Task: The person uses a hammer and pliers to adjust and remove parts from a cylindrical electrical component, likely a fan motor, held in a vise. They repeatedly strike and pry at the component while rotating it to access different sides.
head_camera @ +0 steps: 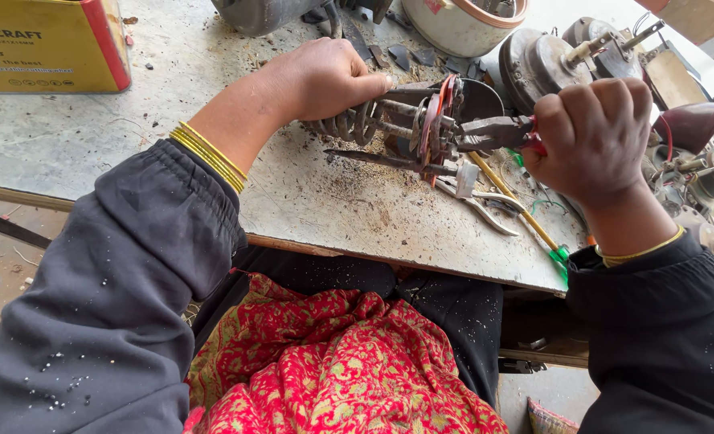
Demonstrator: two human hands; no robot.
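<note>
My left hand (325, 80) grips a corroded coiled metal heating element (373, 119) lying on its side on the worn workbench (172, 72). A round plate with red wire loops (435, 120) sits at the coil's right end. My right hand (594, 137) is closed around the red handles of dark pliers (493, 133), whose jaws bite at that plate end. Both arms wear dark sleeves, and thin gold bangles circle the left wrist.
A yellow box with a red edge (47, 44) stands at the back left. A yellow-shafted screwdriver with a green handle (525, 221) and loose metal tools (485, 210) lie by the bench's front edge. Motor parts (550, 60) and a white round container (461, 24) crowd the back right. Red patterned cloth (341, 362) covers my lap.
</note>
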